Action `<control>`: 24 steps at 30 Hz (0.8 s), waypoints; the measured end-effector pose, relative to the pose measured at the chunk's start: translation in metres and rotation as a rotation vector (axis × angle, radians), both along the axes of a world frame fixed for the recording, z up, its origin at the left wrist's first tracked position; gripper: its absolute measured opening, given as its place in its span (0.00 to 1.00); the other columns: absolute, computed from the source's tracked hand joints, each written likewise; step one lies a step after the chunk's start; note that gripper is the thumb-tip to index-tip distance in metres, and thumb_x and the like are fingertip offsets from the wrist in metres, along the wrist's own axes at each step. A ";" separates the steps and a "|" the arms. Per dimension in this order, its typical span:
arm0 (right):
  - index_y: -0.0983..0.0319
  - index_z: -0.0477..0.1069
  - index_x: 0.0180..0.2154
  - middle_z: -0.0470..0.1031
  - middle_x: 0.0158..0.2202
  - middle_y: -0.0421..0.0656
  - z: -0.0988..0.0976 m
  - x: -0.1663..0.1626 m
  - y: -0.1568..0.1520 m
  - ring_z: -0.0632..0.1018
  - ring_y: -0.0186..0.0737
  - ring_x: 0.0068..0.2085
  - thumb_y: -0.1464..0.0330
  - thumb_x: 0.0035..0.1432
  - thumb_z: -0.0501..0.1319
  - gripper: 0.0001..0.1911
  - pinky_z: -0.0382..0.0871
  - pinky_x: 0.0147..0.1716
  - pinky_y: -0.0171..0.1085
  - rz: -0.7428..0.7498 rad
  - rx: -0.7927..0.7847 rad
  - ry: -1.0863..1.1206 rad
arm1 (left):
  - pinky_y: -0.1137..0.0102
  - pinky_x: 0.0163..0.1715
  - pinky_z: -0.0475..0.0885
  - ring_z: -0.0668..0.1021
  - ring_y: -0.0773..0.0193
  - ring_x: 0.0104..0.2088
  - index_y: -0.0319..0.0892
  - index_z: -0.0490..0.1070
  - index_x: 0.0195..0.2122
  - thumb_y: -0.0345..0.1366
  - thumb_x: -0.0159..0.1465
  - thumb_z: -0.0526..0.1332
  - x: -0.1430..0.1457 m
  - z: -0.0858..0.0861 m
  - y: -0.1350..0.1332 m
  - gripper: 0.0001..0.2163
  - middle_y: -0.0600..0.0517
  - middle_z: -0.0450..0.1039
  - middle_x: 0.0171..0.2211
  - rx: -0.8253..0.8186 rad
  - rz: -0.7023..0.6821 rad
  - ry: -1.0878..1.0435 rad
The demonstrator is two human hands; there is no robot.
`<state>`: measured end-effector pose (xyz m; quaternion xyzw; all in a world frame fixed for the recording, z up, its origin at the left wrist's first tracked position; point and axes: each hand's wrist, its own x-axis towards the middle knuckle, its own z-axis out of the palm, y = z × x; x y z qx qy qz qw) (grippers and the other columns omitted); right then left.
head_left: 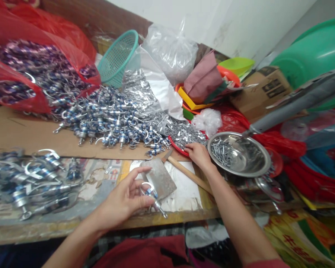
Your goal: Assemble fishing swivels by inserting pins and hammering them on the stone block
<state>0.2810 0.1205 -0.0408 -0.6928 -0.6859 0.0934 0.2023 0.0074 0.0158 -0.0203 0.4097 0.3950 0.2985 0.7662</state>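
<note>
The swivel fitting (153, 196), a small metal piece with a blue band and a hook end, sits at the near edge of the workbench (167, 219), just in front of the person. The left hand (123, 203) grasps it between thumb and fingertips. Its lower pin projects below the fingers; its upper part is partly covered by them.

Directly behind the fitting lies a flat grey metal block (159, 179). A wooden handle (188, 174) runs diagonally beside it; the head of that tool is hidden at the block's far corner.

The right hand (199, 154) reaches into a red tray (176, 146) filled with small silver parts (184, 133). Its fingers curl down onto the parts; whether they pinch one cannot be told. Most of the tray rim is buried.

Just right of that hand stands a steel bowl (240, 158) holding loose pins (223, 150). A long grey object (296, 102) crosses above it, blurred and unidentifiable.

Further back, a heap of blue-banded fittings (114, 119) spreads over cardboard (22, 134). A red bag (30, 74) of similar fittings, these banded in purple, is cut off at the left. A second group of fittings (30, 182) at the lower left is blurred. A teal basket (118, 57) and a clear plastic bag (170, 48) stand at the rear.
</note>
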 end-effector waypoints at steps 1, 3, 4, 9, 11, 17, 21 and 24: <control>0.61 0.77 0.32 0.77 0.33 0.46 -0.003 0.000 0.003 0.75 0.44 0.38 0.72 0.50 0.60 0.07 0.65 0.42 0.40 -0.003 -0.005 0.005 | 0.71 0.32 0.67 0.74 0.66 0.31 0.45 0.53 0.53 0.31 0.49 0.66 0.000 0.001 0.001 0.31 0.56 0.68 0.30 -0.008 -0.007 0.000; 0.61 0.77 0.30 0.77 0.31 0.45 -0.006 0.000 0.006 0.75 0.44 0.37 0.73 0.49 0.60 0.07 0.65 0.41 0.40 -0.013 -0.001 0.029 | 0.72 0.31 0.66 0.73 0.67 0.30 0.45 0.54 0.52 0.31 0.49 0.67 0.001 0.003 0.004 0.32 0.56 0.67 0.30 -0.026 -0.015 0.006; 0.61 0.76 0.31 0.76 0.32 0.45 -0.006 0.000 0.007 0.75 0.44 0.37 0.73 0.49 0.59 0.07 0.65 0.41 0.40 -0.022 0.010 0.048 | 0.72 0.31 0.66 0.73 0.67 0.30 0.45 0.54 0.52 0.30 0.48 0.67 0.001 0.003 0.005 0.32 0.57 0.67 0.30 -0.028 -0.016 0.008; 0.66 0.72 0.38 0.74 0.40 0.51 0.007 -0.006 -0.002 0.73 0.44 0.42 0.74 0.53 0.54 0.11 0.64 0.44 0.43 -0.085 0.092 0.209 | 0.67 0.35 0.68 0.75 0.64 0.31 0.46 0.53 0.51 0.29 0.48 0.67 -0.002 -0.001 0.011 0.32 0.57 0.67 0.30 -0.010 0.015 0.006; 0.66 0.72 0.36 0.75 0.33 0.48 0.015 -0.019 -0.017 0.76 0.41 0.35 0.70 0.54 0.56 0.10 0.68 0.37 0.40 -0.060 0.058 0.292 | 0.66 0.35 0.69 0.75 0.64 0.32 0.47 0.54 0.51 0.28 0.47 0.67 -0.003 -0.005 0.014 0.32 0.57 0.68 0.30 -0.023 0.048 0.003; 0.65 0.72 0.28 0.72 0.22 0.38 0.040 -0.076 -0.079 0.73 0.32 0.24 0.69 0.51 0.60 0.05 0.66 0.25 0.31 0.233 -0.371 0.703 | 0.66 0.35 0.69 0.75 0.65 0.31 0.48 0.54 0.51 0.27 0.47 0.67 -0.005 -0.013 0.016 0.33 0.58 0.69 0.29 -0.033 0.054 -0.064; 0.64 0.72 0.27 0.71 0.25 0.38 0.050 -0.093 -0.093 0.71 0.31 0.29 0.73 0.55 0.57 0.07 0.62 0.28 0.30 0.464 -0.353 0.487 | 0.66 0.34 0.69 0.75 0.65 0.31 0.48 0.54 0.51 0.27 0.47 0.67 -0.004 -0.014 0.015 0.32 0.57 0.70 0.29 -0.021 0.070 -0.082; 0.64 0.72 0.28 0.70 0.26 0.38 0.051 -0.098 -0.092 0.71 0.31 0.30 0.73 0.57 0.57 0.07 0.61 0.29 0.29 0.515 -0.278 0.377 | 0.65 0.35 0.69 0.75 0.63 0.32 0.47 0.54 0.51 0.27 0.47 0.68 -0.002 -0.013 0.014 0.32 0.57 0.69 0.29 -0.021 0.085 -0.089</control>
